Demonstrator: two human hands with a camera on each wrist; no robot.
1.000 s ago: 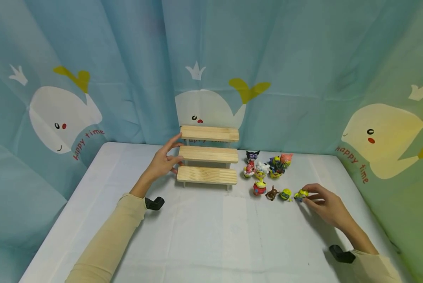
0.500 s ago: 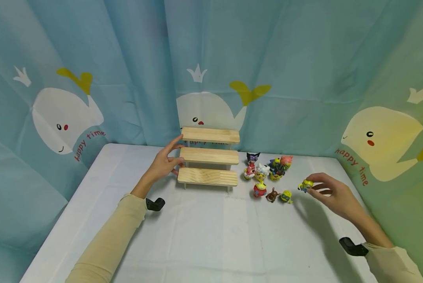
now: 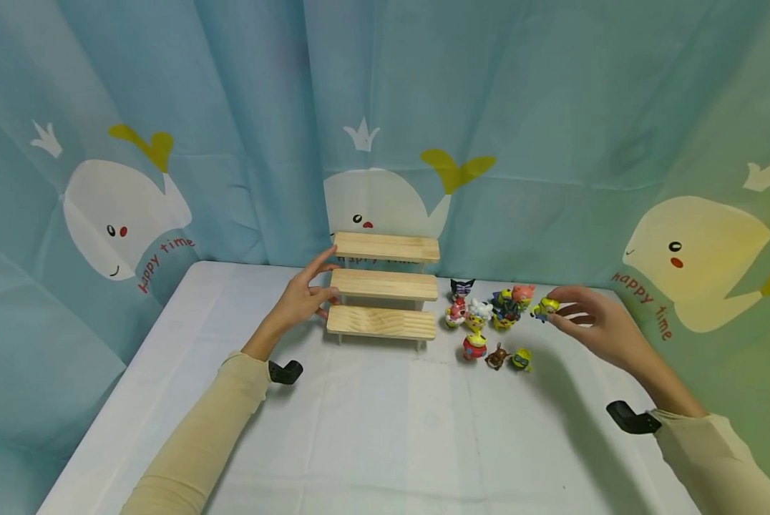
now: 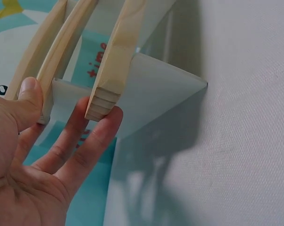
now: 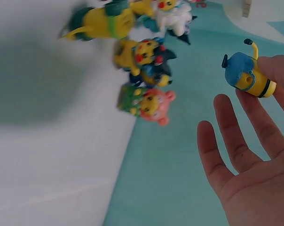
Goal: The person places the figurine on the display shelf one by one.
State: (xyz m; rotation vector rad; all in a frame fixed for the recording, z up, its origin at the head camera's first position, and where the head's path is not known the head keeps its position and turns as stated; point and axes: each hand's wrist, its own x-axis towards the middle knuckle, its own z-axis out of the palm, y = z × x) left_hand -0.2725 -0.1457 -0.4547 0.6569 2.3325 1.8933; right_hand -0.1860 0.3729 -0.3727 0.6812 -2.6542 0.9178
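Observation:
A three-step wooden display stand (image 3: 383, 285) stands at the back of the table. My left hand (image 3: 298, 299) is at its left side, fingers spread and touching the ends of the boards. In the left wrist view, the thumb (image 4: 31, 96) lies against one board and two fingertips touch the end of another board (image 4: 106, 96). My right hand (image 3: 600, 329) pinches a small yellow-and-blue Minion figurine (image 3: 544, 308) between thumb and fingers, raised above the table. In the right wrist view the figurine (image 5: 249, 75) is tilted, and the other fingers are extended.
Several small figurines crowd right of the stand, including a pink-hooded one (image 3: 523, 294), a white fluffy one (image 3: 478, 312) and a black-eared one (image 3: 462, 287). In front sit a red one (image 3: 474, 345), a brown one (image 3: 497, 356) and a yellow-green one (image 3: 521, 359). A blue curtain (image 3: 552, 214) hangs behind.
My right hand has lifted the Minion figurine from the table's right side, then moved it toward the back and slightly left. My left hand stays at the stand.

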